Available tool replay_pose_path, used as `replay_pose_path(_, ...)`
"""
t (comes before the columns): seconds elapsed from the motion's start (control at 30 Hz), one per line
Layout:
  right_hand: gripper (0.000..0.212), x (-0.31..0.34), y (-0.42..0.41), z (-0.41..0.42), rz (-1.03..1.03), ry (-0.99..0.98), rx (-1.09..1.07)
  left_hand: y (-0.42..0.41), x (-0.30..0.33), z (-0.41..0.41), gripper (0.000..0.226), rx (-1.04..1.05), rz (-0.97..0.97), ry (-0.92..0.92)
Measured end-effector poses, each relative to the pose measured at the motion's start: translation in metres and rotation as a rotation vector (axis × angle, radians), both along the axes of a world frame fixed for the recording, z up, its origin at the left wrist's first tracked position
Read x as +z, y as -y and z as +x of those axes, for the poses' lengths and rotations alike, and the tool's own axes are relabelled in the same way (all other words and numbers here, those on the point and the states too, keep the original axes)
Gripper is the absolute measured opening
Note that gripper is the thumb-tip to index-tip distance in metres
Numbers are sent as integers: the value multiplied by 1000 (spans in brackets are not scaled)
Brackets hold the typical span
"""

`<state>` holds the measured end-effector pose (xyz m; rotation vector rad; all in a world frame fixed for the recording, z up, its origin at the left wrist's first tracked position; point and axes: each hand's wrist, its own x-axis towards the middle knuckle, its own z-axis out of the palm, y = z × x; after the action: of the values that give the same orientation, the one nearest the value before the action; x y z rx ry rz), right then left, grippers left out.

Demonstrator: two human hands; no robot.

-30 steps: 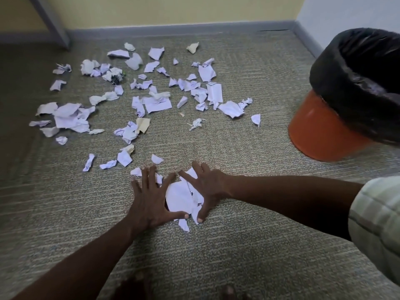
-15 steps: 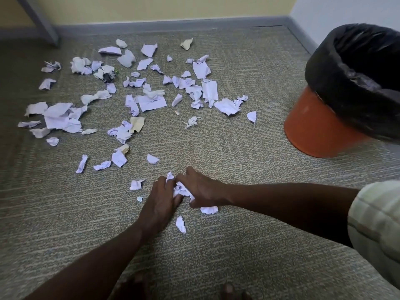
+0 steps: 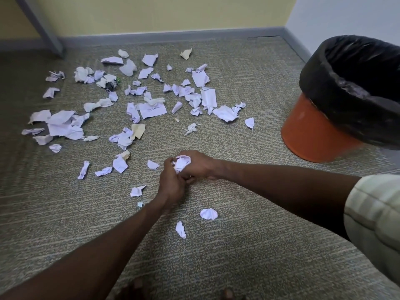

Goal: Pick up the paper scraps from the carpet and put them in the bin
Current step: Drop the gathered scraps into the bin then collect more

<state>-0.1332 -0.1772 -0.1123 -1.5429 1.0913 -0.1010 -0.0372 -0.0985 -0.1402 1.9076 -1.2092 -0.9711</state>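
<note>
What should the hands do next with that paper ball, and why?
Probably carry it over to the bin and drop it in. Both the left hand and the right hand are closed around a bunched wad of scraps, lifted off the carpet, and the bin's black liner stands open to the right.

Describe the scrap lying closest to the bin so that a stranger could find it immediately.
Start at the orange bin with the black liner at the right. Look left across the bare carpet: the first paper is a small white scrap. It lies alone, apart from the crumpled cluster further left.
</note>
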Motion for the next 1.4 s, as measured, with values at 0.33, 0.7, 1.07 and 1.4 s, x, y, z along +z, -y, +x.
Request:
replay_pose_path(0.33, 18, 23, 42, -12, 68, 68, -185, 51, 49, -14, 21, -4, -5, -479)
replay_pose_path(0.7, 12, 64, 70, -22, -165, -33, -204, 92, 97, -27, 46, 257, 43, -1040)
replay_pose_path(1.07, 27, 128, 95, -67, -417, -54, -468, 130, 142, -66, 59, 129, -90, -1114)
replay_pose_path(1.4, 30, 241, 109, -179, -378, 368, -760, 163, 237, -144, 42, -370, -264, -998)
